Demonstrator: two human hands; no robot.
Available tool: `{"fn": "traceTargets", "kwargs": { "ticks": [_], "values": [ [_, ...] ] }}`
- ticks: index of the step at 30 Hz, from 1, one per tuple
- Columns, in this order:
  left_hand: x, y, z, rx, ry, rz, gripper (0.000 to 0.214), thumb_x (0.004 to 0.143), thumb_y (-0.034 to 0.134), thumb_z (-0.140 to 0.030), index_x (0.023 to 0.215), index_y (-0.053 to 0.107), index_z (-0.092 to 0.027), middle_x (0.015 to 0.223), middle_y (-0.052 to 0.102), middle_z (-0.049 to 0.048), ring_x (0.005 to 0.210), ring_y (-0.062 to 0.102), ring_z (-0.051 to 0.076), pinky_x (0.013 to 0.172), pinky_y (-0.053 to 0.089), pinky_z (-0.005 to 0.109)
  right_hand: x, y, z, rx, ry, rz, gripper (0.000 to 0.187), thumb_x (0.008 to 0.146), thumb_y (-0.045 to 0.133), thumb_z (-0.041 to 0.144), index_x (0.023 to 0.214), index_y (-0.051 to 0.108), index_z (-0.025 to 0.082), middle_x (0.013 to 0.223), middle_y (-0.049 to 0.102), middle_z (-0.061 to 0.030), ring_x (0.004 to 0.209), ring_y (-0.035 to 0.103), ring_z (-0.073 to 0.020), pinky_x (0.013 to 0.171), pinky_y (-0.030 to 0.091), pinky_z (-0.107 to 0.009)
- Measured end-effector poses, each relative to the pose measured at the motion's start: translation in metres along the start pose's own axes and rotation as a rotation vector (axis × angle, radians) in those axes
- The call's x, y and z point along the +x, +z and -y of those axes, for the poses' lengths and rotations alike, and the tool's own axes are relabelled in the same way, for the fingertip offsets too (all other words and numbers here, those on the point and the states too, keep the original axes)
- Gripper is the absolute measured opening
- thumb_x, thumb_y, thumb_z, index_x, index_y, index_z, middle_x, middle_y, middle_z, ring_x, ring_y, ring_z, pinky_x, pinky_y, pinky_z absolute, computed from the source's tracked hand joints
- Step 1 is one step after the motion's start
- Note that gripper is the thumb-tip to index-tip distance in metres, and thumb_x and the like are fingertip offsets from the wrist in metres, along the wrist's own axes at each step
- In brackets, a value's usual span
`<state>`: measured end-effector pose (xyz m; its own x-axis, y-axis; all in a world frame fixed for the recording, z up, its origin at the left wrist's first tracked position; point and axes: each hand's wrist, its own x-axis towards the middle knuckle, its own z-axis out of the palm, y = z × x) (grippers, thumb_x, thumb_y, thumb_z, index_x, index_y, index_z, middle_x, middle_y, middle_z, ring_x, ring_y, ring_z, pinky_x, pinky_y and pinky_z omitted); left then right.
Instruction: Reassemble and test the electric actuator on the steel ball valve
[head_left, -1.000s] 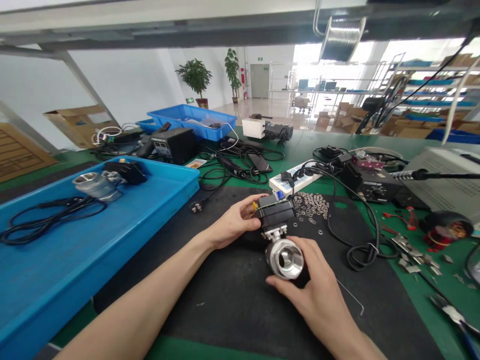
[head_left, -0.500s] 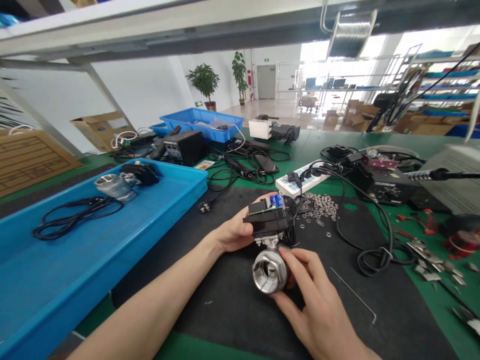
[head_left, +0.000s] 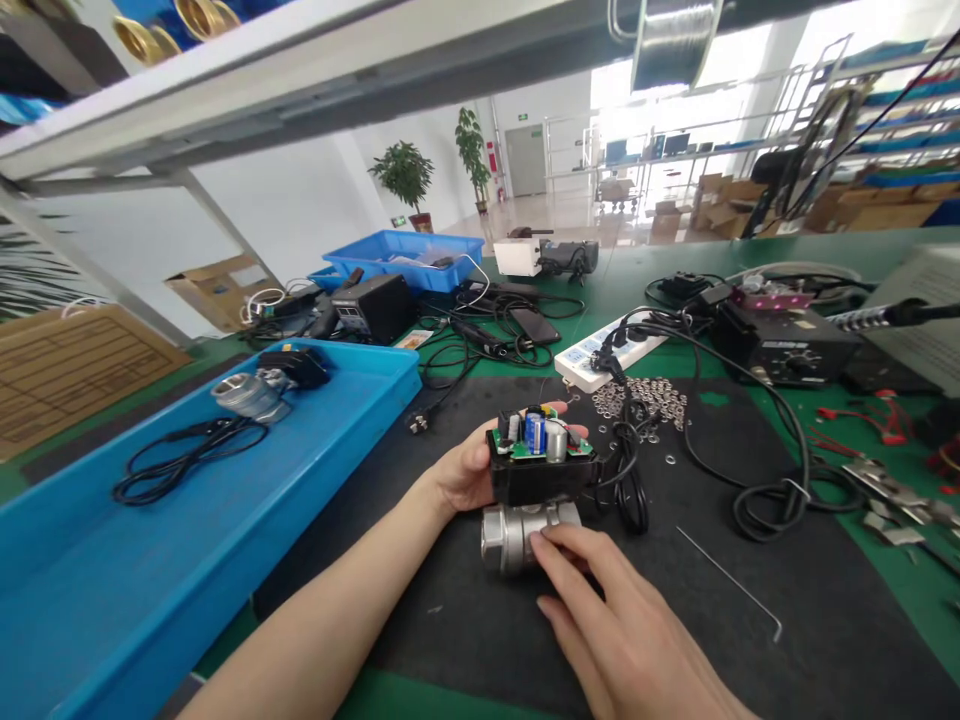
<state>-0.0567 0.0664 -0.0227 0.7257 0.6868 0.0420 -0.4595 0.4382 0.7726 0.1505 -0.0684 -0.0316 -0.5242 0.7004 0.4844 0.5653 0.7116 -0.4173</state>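
My left hand (head_left: 466,468) is wrapped round the black actuator housing of a motorized ball valve (head_left: 514,540). The housing has no lid on top. Inside it a green circuit board (head_left: 517,450) shows, with blue and silver capacitors standing up. Below hangs the steel valve body, lying crosswise, its hex end to the left. My right hand (head_left: 622,610) has its fingertips against the front of that body, thumb low beside it. A coiled black cable (head_left: 634,490) hangs from the housing's right side. Fingers behind the housing are partly hidden.
At left, a blue tray (head_left: 360,425) holds another valve (head_left: 251,398) and a cable. Small metal washers (head_left: 652,395) are scattered by a white power strip (head_left: 611,350). A hex key (head_left: 731,580) lies on the black mat. A black control box (head_left: 787,345) stands at right.
The valve has turned: its open bore faced me and now its side does, with the circuit board in fuller view. The coiled cable has come into sight on the right.
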Motion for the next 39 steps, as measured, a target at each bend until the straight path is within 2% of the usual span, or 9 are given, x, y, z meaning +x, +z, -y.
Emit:
{"fn": "traceTargets", "kwargs": {
  "ticks": [4,8,12,20,30,39],
  "values": [
    [0.0021,0.0037,-0.0001,-0.012,-0.009,-0.027,0.104,0.068,0.084,-0.059,0.152,0.044,-0.014,0.151,0.052,0.0227,0.139,0.049,0.043,0.11,0.044,0.051,-0.0018,-0.0008,-0.0012,0.074,0.068,0.0,0.053,0.094,0.052,0.009,0.146,0.044,0.013,0.136,0.055,-0.0181,0.122,0.059,-0.0261,0.099,0.06,-0.04],
    [0.0035,0.0028,-0.0013,-0.061,-0.063,-0.05,0.112,0.067,0.08,-0.069,0.155,0.038,-0.013,0.155,0.048,0.0231,0.146,0.04,0.042,0.113,0.04,0.049,-0.0032,-0.0004,-0.0027,0.099,0.106,-0.003,0.053,0.095,0.051,0.01,0.148,0.043,0.016,0.139,0.053,-0.0168,0.127,0.057,-0.0246,0.104,0.058,-0.04],
    [0.0033,0.0016,-0.0015,-0.1,-0.077,-0.078,0.117,0.066,0.081,-0.07,0.156,0.036,-0.01,0.154,0.048,0.0243,0.147,0.038,0.04,0.117,0.034,0.045,-0.0035,0.0002,-0.0038,0.105,0.105,-0.032,0.052,0.095,0.052,0.012,0.147,0.044,0.017,0.137,0.054,-0.0164,0.125,0.058,-0.0247,0.102,0.059,-0.041],
    [0.0044,0.002,0.0007,-0.102,-0.065,-0.092,0.104,0.071,0.078,-0.07,0.151,0.045,-0.013,0.149,0.056,0.02,0.144,0.044,0.04,0.12,0.03,0.048,-0.0035,0.0001,-0.0059,0.09,0.109,-0.066,0.049,0.096,0.053,0.015,0.145,0.047,0.018,0.136,0.054,-0.0162,0.125,0.059,-0.0251,0.102,0.059,-0.041],
    [0.0034,0.0006,0.0008,-0.108,-0.065,-0.082,0.107,0.07,0.079,-0.069,0.153,0.042,-0.013,0.151,0.053,0.0207,0.145,0.042,0.041,0.12,0.03,0.051,-0.0045,0.0007,-0.0054,0.088,0.093,-0.089,0.046,0.095,0.055,0.014,0.14,0.051,0.017,0.134,0.056,-0.0148,0.124,0.059,-0.0231,0.103,0.058,-0.036],
    [0.0049,0.0007,0.0015,-0.119,-0.062,-0.092,0.106,0.07,0.077,-0.072,0.152,0.045,-0.013,0.148,0.056,0.0216,0.142,0.047,0.041,0.119,0.032,0.051,-0.0039,-0.0019,-0.0056,0.149,0.13,-0.145,0.036,0.095,0.056,0.014,0.131,0.057,0.019,0.127,0.06,-0.013,0.117,0.063,-0.0214,0.098,0.059,-0.032]
  ]
}}
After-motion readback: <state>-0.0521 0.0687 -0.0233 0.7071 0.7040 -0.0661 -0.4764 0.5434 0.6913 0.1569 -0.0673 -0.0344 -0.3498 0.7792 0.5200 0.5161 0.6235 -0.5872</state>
